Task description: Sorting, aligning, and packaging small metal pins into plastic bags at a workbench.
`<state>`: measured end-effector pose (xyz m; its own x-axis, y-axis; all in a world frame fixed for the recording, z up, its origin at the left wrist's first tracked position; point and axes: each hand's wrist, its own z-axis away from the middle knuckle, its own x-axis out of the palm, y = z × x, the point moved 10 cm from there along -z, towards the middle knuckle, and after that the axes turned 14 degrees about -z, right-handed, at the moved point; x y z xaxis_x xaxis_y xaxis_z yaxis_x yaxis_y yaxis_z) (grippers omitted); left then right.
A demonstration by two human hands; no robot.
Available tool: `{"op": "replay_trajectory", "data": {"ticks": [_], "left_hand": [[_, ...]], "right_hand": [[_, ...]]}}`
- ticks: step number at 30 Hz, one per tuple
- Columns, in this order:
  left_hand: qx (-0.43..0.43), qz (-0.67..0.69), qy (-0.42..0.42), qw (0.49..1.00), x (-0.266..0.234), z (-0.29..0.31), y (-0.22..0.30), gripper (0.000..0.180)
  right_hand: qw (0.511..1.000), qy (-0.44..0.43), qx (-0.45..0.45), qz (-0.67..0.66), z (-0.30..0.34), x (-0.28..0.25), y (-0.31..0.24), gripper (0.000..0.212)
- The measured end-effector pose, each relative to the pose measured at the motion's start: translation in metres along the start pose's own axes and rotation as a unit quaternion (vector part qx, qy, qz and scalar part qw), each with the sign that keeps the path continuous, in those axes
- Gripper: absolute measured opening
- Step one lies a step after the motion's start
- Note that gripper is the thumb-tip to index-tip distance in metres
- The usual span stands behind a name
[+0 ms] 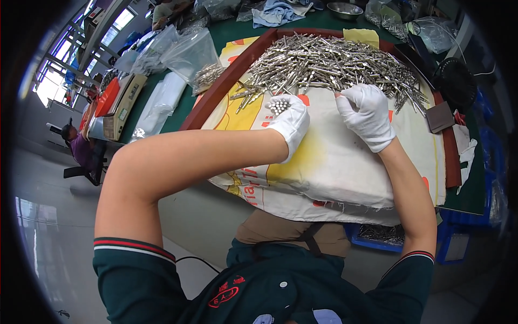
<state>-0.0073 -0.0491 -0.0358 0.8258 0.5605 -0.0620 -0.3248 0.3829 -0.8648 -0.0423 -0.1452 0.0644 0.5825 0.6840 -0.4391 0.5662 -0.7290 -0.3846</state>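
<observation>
My left hand (293, 123), in a white glove, is closed round a bundle of thin metal rods (279, 106) whose ends point up and away from me. To its right, my gloved right hand (368, 115) has its fingers pinched together at the near edge of a large heap of shiny metal rods (329, 59). Whatever sits between those fingertips is too small to make out. The heap lies on a printed white and yellow cloth (345, 173), inside a reddish-brown wooden frame (216, 97).
On the left stand a weighing scale (123, 108) with a red tray (107, 97) and clear plastic bags (191, 56). A small brown box (440, 117) and a black fan (456, 81) are at the right. Blue crates (453, 245) sit below. A metal bowl (345, 9) is far back.
</observation>
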Motion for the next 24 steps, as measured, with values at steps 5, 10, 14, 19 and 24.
{"op": "replay_trajectory", "data": {"ticks": [5, 10, 14, 19, 24], "left_hand": [[-0.099, 0.405, 0.230, 0.879, 0.010, 0.017, -0.053, 0.015], [-0.127, 0.836, 0.337, 0.413, 0.033, 0.029, -0.056, 0.023], [-0.130, 0.934, 0.291, 0.161, 0.047, 0.010, -0.022, 0.016], [-0.099, 0.922, 0.310, 0.210, 0.045, 0.011, -0.020, 0.018], [-0.039, 0.937, 0.287, 0.193, 0.045, 0.007, -0.020, 0.017]], "right_hand": [[1.000, 0.000, 0.001, 0.015, 0.000, -0.002, 0.000, 0.022], [1.000, 0.013, 0.012, 0.008, 0.001, -0.005, 0.002, 0.021], [0.999, -0.018, 0.026, -0.034, 0.003, 0.007, 0.002, 0.009], [0.983, -0.172, 0.044, -0.039, 0.003, 0.038, -0.013, 0.072], [0.967, -0.236, 0.028, -0.094, 0.018, 0.070, -0.013, 0.057]]}}
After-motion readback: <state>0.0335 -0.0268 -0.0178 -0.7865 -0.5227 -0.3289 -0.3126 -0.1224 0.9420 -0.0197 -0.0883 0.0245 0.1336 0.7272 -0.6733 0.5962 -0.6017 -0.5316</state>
